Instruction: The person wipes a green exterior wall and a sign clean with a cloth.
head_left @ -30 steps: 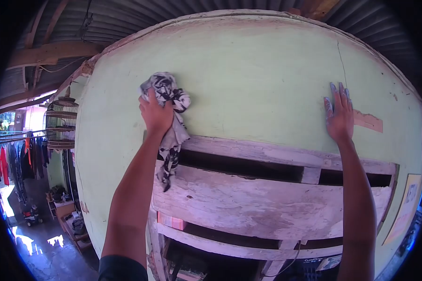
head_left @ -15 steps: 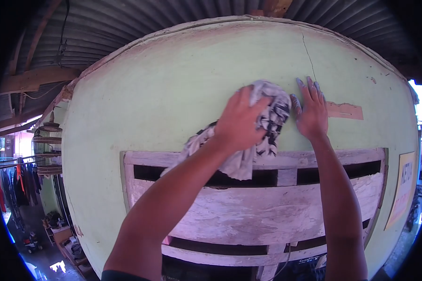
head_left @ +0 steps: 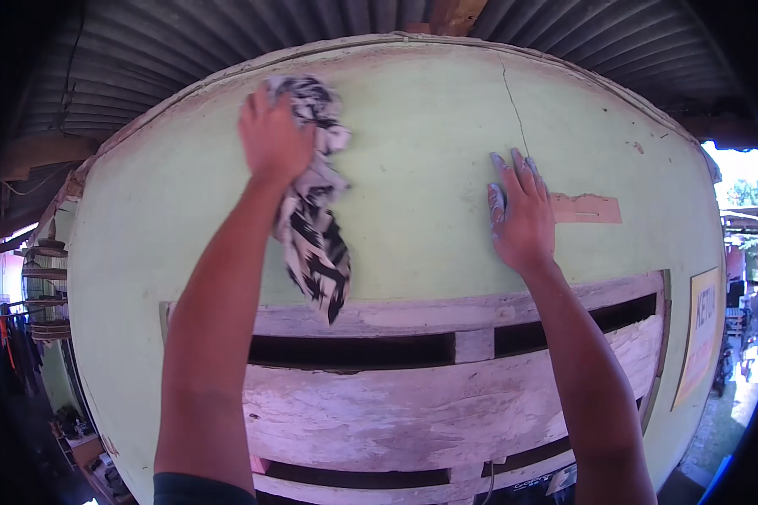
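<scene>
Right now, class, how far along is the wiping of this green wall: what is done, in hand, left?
Done: hard to judge; the green wall shows no clear wiped edge. In hand: the left hand presses the patterned cloth near the wall's top; the right hand lies flat, fingers chalky. Left, probably: the dusty-looking wooden slats below.

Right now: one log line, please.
left hand: presses cloth high on green wall | right hand: flat on wall | below: weathered wooden slats
</scene>
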{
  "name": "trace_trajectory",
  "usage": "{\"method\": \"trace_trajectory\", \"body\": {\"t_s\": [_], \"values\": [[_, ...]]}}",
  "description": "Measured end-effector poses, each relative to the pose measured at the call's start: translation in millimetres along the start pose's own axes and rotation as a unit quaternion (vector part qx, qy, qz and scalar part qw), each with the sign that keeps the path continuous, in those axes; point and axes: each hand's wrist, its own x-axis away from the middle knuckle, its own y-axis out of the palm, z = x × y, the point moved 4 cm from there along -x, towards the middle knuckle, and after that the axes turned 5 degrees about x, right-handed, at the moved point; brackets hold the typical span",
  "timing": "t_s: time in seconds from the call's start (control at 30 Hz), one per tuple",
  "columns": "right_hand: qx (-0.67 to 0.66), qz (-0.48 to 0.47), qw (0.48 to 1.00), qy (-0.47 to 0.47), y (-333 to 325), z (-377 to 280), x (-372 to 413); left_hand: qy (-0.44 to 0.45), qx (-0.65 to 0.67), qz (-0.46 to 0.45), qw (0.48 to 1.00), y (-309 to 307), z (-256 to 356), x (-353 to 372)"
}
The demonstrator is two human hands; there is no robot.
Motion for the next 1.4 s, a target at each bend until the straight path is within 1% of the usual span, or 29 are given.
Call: {"method": "trace_trajectory", "body": {"t_s": [0.07,0.1,0.13,0.17,0.23,0.27,0.33,0.37,0.4,0.47,0.57,0.6,0.63,0.67,0.73,0.77,0.83,0.87,0.93,0.97,1.1,1.13,1.2,1.23,1.27,1.3,1.33,1.37,1.4], "values": [[0.006,0.001,1.0,-0.001,1,0,1,-0.158,-0.055,-0.004,0.986,6,-53,-19],[0.005,0.003,1.0,-0.003,0,0,0,-0.252,-0.039,-0.027,0.967,8,-74,-28],[0.01,0.01,1.0,0.003,-1,1,-2,-0.33,0.011,-0.017,0.944,22,-100,-37],[0.006,0.006,1.0,0.0,-2,0,-1,-0.323,0.018,-0.016,0.946,27,-95,-51],[0.007,0.001,1.0,0.005,-4,0,2,-0.375,0.021,-0.057,0.925,41,-81,-68],[0.001,-0.002,1.0,0.005,-4,0,2,-0.317,0.03,-0.077,0.945,53,-64,-80],[-0.004,-0.003,1.0,0.007,-3,0,2,-0.224,0.077,-0.07,0.969,73,-13,-105],[-0.001,-0.001,1.0,0.009,-3,0,3,-0.164,0.105,-0.1,0.976,90,12,-120],[-0.007,-0.006,1.0,0.01,-4,0,3,-0.085,0.108,-0.087,0.987,97,51,-123],[-0.008,-0.003,1.0,0.012,-7,0,1,-0.018,0.201,-0.108,0.974,97,131,-118],[-0.021,-0.008,1.0,0.012,-11,-2,-2,0.072,0.252,-0.108,0.959,89,231,-89],[-0.015,-0.035,0.999,0.023,-11,-1,-1,0.105,0.281,-0.146,0.943,82,255,-83],[-0.008,-0.063,0.997,0.034,-10,0,-1,0.137,0.309,-0.183,0.923,75,274,-77],[-0.006,-0.064,0.997,0.031,-13,0,-1,0.134,0.311,-0.183,0.923,74,285,-71],[-0.028,-0.114,0.992,0.05,-16,0,-1,0.174,0.288,-0.159,0.928,71,298,-64],[-0.026,-0.115,0.992,0.048,-13,1,-1,0.172,0.289,-0.158,0.928,73,294,-66],[0.011,-0.087,0.996,0.028,-6,5,0,0.14,0.222,-0.157,0.952,76,273,-80],[0.015,-0.087,0.996,0.027,-6,7,0,0.098,0.198,-0.161,0.962,78,255,-90],[-0.015,-0.017,1.0,-0.014,-13,3,-1,0.03,0.174,-0.143,0.974,87,211,-106],[-0.014,-0.016,1.0,-0.014,-13,2,-1,0.028,0.122,-0.119,0.985,89,187,-113],[-0.033,-0.004,0.999,0.001,-13,0,-2,-0.063,0.054,-0.12,0.989,92,88,-126],[-0.035,-0.001,0.999,0.004,-13,1,-2,-0.08,0.029,-0.129,0.988,86,66,-126],[-0.036,-0.004,0.999,0.006,-14,0,-1,-0.14,-0.014,-0.108,0.984,77,22,-121],[-0.034,-0.005,0.999,0.006,-15,1,-2,-0.185,-0.02,-0.11,0.976,55,10,-114],[-0.034,-0.002,0.999,0.008,-16,1,-3,-0.226,-0.033,-0.106,0.968,53,-12,-112],[-0.035,-0.005,0.999,0.009,-16,1,-2,-0.261,-0.062,-0.074,0.96,59,-36,-109],[-0.035,-0.007,0.999,0.009,-16,0,-2,-0.307,-0.071,-0.069,0.947,47,-42,-104],[-0.035,-0.004,0.999,0.012,-16,0,-4,-0.304,-0.07,-0.067,0.948,42,-38,-109],[-0.029,-0.007,0.999,0.016,-16,-2,-4,-0.327,-0.044,-0.073,0.941,40,-37,-107]]}}
